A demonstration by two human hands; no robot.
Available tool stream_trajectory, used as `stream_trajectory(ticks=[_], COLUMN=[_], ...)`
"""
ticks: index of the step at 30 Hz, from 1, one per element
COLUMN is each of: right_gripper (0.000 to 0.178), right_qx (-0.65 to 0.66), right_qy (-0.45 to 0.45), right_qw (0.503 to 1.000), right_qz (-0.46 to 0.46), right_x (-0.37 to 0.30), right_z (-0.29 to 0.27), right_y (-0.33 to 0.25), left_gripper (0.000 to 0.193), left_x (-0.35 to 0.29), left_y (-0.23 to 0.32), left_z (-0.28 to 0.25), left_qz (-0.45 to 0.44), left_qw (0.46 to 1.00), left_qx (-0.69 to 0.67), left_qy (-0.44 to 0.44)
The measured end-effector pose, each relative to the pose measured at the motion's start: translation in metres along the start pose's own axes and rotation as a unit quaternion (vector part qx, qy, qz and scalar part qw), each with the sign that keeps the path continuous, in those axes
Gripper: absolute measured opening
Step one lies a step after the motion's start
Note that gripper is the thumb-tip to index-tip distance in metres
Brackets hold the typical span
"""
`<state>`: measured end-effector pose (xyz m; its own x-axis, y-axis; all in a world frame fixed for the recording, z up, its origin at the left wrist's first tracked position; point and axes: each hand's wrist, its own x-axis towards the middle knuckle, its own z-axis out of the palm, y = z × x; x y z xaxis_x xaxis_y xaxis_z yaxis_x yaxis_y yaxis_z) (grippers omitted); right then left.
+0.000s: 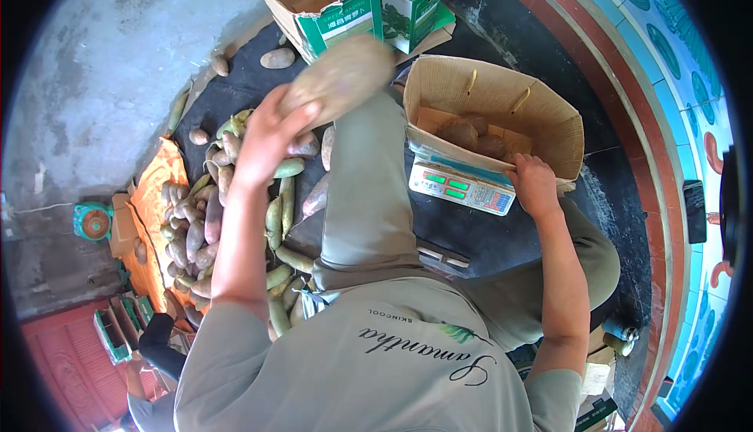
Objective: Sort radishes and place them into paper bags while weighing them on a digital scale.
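My left hand (271, 130) is closed round a large, brownish radish (345, 75), blurred by motion, which it holds up in front of the green-and-brown carton. My right hand (537, 185) grips the near rim of an open cardboard box (541, 122) with yellow rope handles. Several brown radishes (471, 136) lie in the bottom of that box. The box rests on a white digital scale (463, 186) with green displays. Left of my leg lies a heap of green and purplish radishes (188, 232).
Another open carton (314, 1) stands ahead, with a green box (412, 1) beside it. An orange sheet (153, 197) lies under part of the heap. A small green fan-like device (92, 221) is at the far left. Another person's dark sleeve (161, 342) shows at lower left.
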<state>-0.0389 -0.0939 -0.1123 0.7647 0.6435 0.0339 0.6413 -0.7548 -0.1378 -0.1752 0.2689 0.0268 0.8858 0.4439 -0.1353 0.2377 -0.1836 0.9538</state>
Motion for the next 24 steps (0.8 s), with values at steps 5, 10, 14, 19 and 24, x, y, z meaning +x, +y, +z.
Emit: stream_trajectory(ticks=[5,10,14,19,24], right_gripper=[0.018,0.018,0.018,0.017,0.014], right_qx=[0.001,-0.001,0.005,0.005,0.059], right_qy=[0.014,0.007,0.009,-0.016,0.01], right_qw=[1.0,1.0,1.0,1.0,0.998], right_qz=[-0.004,-0.008,-0.016,-0.026,-0.035], right_x=[0.0,0.003,0.004,0.003,0.007], right_z=[0.006,0.009,0.01,0.001,0.001], right_y=[0.002,0.001,-0.001,-0.005,-0.011], left_gripper=[0.054,0.05,0.046,0.032,0.034], left_x=[0.056,0.087,0.097,0.074,0.054], left_y=[0.012,-0.007,-0.032,0.003,-0.002], left_z=[0.083,0.156,0.175,0.15,0.054], left_qz=[0.157,0.166,0.12,0.306,0.251], left_qw=[0.946,0.841,0.838,0.897,0.942], left_qx=[0.267,0.491,0.51,0.313,0.219], left_qy=[-0.095,-0.157,-0.15,-0.062,-0.045])
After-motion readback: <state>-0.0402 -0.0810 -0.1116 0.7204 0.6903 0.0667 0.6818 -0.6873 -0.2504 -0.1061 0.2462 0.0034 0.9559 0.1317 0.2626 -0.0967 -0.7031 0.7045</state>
